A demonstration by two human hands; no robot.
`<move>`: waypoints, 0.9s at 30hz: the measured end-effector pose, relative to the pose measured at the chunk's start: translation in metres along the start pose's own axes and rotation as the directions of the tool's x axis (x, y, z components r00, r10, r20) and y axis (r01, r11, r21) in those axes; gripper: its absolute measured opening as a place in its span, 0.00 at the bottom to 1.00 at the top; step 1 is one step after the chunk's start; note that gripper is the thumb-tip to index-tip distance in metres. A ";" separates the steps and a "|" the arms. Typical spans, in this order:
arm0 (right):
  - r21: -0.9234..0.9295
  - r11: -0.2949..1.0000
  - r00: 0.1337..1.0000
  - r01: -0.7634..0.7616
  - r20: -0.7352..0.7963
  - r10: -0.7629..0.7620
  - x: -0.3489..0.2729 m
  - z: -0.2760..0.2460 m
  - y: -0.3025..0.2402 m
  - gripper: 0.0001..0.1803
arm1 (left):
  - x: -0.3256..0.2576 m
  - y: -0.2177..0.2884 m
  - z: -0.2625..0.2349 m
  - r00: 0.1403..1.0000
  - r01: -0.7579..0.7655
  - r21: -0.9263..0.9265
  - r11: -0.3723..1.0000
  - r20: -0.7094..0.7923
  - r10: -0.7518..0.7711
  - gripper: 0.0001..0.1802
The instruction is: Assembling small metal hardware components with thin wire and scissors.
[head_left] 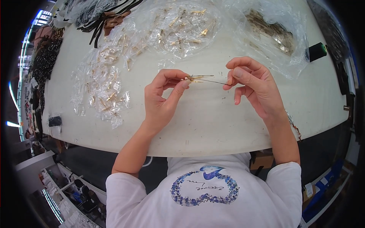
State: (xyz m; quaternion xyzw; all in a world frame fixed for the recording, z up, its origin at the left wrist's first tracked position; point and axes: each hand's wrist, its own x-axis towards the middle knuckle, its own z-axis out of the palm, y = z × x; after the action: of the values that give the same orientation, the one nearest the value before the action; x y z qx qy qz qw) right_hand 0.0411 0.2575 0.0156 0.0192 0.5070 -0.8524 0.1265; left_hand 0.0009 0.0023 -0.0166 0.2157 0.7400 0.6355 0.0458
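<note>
Above the white table point(220, 125) my left hand point(161, 93) pinches a slim gold-coloured metal piece point(201, 76) between thumb and fingertips. Its thin prongs point to the right and spread slightly, much like a hair clip, but its exact kind is too small to tell. From it a thin dark strand point(213, 81), looking like thread, runs to my right hand point(254, 81). The thumb and index finger there are closed on the strand's end, with the other fingers curled loosely. My fingers cover the left end of the gold piece.
Small clear bags with gold pieces point(110, 95) lie spread at the left, more in a plastic pile point(182, 28) at the back. A large clear bag point(273, 34) sits back right, beside a dark thread spool point(317, 51). Dark straps point(100, 28) lie back left.
</note>
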 end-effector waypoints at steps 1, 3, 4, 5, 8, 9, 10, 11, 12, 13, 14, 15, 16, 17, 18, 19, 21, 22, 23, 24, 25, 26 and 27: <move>-0.006 1.000 1.000 0.006 -0.001 -0.006 0.000 -0.002 -0.001 0.11 | 0.001 -0.001 -0.001 1.000 -0.015 0.019 1.000 -0.001 0.015 0.08; -0.010 1.000 1.000 0.014 0.000 -0.014 -0.001 -0.002 -0.003 0.12 | 0.000 0.002 -0.002 0.999 -0.037 0.019 0.999 -0.006 0.037 0.08; -0.089 0.996 1.000 0.005 0.006 -0.005 0.000 -0.001 -0.002 0.12 | -0.001 0.003 -0.002 0.998 -0.058 0.017 0.998 -0.014 0.058 0.08; -0.170 0.986 1.000 -0.001 0.010 0.003 0.000 0.001 -0.002 0.12 | 0.000 0.003 -0.002 0.998 -0.060 0.017 0.998 -0.011 0.060 0.08; -0.357 0.932 0.998 0.058 0.023 -0.054 -0.003 0.016 0.016 0.12 | 0.002 0.004 0.001 0.996 0.037 -0.194 0.980 -0.074 -0.052 0.08; -0.356 0.933 0.998 0.058 0.023 -0.053 -0.005 0.022 0.019 0.12 | 0.003 0.003 0.001 0.992 0.084 -0.268 0.960 -0.066 -0.105 0.08; -0.446 0.891 0.996 0.089 0.038 -0.080 -0.008 0.029 0.022 0.13 | 0.004 0.002 0.001 0.986 0.131 -0.340 0.931 -0.054 -0.159 0.08; -0.531 0.839 0.993 0.119 0.056 -0.106 -0.009 0.033 0.023 0.13 | 0.003 0.003 0.002 0.986 0.133 -0.339 0.931 -0.053 -0.160 0.08; -0.515 0.852 0.995 0.095 0.065 -0.072 -0.009 0.035 0.024 0.12 | 0.003 0.003 0.003 0.983 0.150 -0.358 0.922 -0.049 -0.179 0.08; -0.513 0.853 0.996 0.093 0.063 -0.070 -0.008 0.036 0.026 0.12 | 0.002 0.004 0.005 0.979 0.167 -0.376 0.911 -0.045 -0.197 0.09; -0.390 0.919 0.998 0.057 0.029 -0.049 -0.008 0.035 0.029 0.11 | 0.001 0.004 0.006 0.979 0.169 -0.377 0.911 -0.042 -0.200 0.09; -0.258 0.966 1.000 0.023 -0.003 -0.024 -0.007 0.035 0.031 0.12 | 0.000 0.004 0.007 0.981 0.167 -0.383 0.908 -0.024 -0.191 0.08; -0.257 0.966 1.000 0.020 -0.006 -0.022 -0.006 0.033 0.030 0.12 | -0.001 0.004 0.007 0.983 0.166 -0.390 0.906 -0.005 -0.182 0.08; -0.197 0.980 1.000 -0.013 0.018 0.017 -0.005 0.031 0.028 0.13 | -0.002 0.005 0.008 0.983 0.170 -0.390 0.905 -0.004 -0.186 0.08; -0.137 0.989 0.998 -0.047 0.045 0.054 -0.004 0.029 0.027 0.15 | -0.003 0.005 0.010 0.987 0.147 -0.362 0.921 -0.011 -0.162 0.08; -0.134 0.990 0.997 -0.051 0.044 0.058 -0.003 0.029 0.027 0.15 | -0.004 0.005 0.010 0.990 0.125 -0.333 0.935 -0.017 -0.139 0.08; -0.066 0.991 0.992 -0.112 0.056 0.116 -0.003 0.028 0.028 0.16 | -0.005 0.005 0.011 0.993 0.107 -0.300 0.948 -0.014 -0.117 0.08; -0.064 0.991 0.991 -0.116 0.054 0.119 -0.002 0.028 0.028 0.16 | -0.005 0.004 0.011 0.996 0.084 -0.266 0.960 -0.012 -0.090 0.08; -0.059 0.989 0.990 -0.134 0.044 0.137 -0.001 0.028 0.028 0.16 | -0.006 0.003 0.011 0.995 0.088 -0.267 0.960 -0.009 -0.094 0.08; -0.054 0.987 0.987 -0.152 0.035 0.154 0.000 0.027 0.029 0.16 | -0.006 0.002 0.011 0.997 0.073 -0.237 0.969 -0.003 -0.076 0.08; -0.051 0.987 0.987 -0.155 0.032 0.156 0.000 0.026 0.030 0.16 | -0.007 0.001 0.011 0.998 0.058 -0.207 0.977 0.003 -0.058 0.08; -0.040 0.986 0.986 -0.159 0.036 0.160 0.000 0.025 0.031 0.16 | -0.007 0.001 0.010 0.998 0.062 -0.207 0.976 0.005 -0.062 0.08; -0.028 0.986 0.986 -0.163 0.041 0.164 0.000 0.025 0.032 0.16 | -0.008 0.001 0.010 0.999 0.050 -0.185 0.981 0.007 -0.050 0.08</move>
State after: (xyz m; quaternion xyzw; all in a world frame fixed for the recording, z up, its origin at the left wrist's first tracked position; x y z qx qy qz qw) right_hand 0.0505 0.2211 0.0004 0.0408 0.5113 -0.8330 0.2072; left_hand 0.0119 0.0089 -0.0189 0.1927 0.6828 0.6999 0.0825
